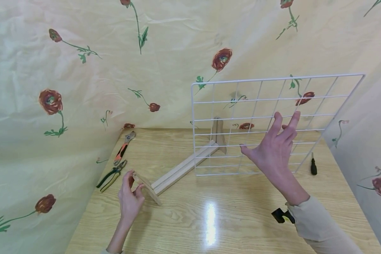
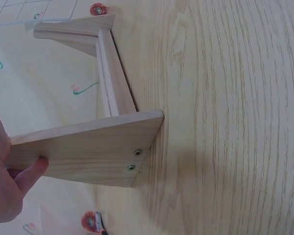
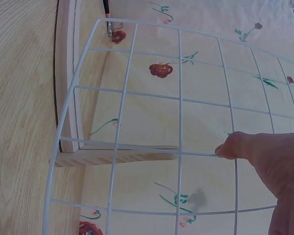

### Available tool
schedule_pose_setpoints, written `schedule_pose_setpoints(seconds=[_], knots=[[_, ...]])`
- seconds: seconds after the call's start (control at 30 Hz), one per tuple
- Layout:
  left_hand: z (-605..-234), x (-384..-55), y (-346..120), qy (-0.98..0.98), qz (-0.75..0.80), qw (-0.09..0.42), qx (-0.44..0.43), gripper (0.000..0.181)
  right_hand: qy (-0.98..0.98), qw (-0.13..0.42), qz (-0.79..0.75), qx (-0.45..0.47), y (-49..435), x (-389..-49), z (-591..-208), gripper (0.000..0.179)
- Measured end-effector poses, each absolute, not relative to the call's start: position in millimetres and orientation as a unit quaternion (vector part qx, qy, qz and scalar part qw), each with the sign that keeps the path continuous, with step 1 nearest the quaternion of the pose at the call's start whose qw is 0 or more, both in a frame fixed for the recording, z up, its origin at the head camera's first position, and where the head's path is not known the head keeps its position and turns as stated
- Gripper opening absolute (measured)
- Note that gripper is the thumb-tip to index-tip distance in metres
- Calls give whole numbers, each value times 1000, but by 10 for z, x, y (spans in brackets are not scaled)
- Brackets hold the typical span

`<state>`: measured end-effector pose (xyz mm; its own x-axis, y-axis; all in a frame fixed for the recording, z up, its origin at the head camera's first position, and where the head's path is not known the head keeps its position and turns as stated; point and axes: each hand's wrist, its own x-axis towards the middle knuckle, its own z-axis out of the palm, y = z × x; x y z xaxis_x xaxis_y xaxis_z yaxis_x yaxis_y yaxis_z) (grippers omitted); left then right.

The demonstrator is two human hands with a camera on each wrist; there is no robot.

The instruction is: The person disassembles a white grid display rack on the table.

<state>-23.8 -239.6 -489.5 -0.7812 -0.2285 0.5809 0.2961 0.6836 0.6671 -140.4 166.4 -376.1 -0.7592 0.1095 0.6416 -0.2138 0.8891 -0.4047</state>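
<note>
A wooden stand (image 1: 186, 166) lies diagonally across the table, a grooved rail joining two end boards. My left hand (image 1: 131, 201) pinches the upper part of the near end board (image 2: 98, 149) between thumb and fingers. Two screw heads (image 2: 137, 152) show low on that board's outer face. With my right hand (image 1: 274, 155) I hold a white wire grid (image 1: 258, 100) upright and tilted, thumb on a wire and fingers spread over the mesh. In the head view the grid overlaps the far end board (image 1: 221, 135), whose top leans toward the wall.
On the table's left side lie an adjustable wrench (image 1: 122, 150) with orange-black handle and a pair of pliers (image 1: 113, 173). A black screwdriver (image 1: 313, 166) lies to the right, beyond the grid. Flower-patterned sheeting (image 1: 165, 63) rises behind and beside the table.
</note>
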Motion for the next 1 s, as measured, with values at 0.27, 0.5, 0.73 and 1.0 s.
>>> schedule_pose_setpoints(seconds=[0.27,0.5,0.73,1.0], knots=[[-4895,-219,-2391,-853,-404,331,-20,62,-906,351,235,29,1648,-1399,-3771,133],[-4901,-205,-2393,-852,-403,332,-19,62,-904,351,240,31,1637,-1399,-3783,132],[-4920,-190,-2393,-851,-400,339,-22,61,-905,349,240,29,1628,-1396,-3790,133],[-4926,-171,-2388,-851,-391,349,-19,60,-903,356,238,37,1633,-1403,-3797,133]])
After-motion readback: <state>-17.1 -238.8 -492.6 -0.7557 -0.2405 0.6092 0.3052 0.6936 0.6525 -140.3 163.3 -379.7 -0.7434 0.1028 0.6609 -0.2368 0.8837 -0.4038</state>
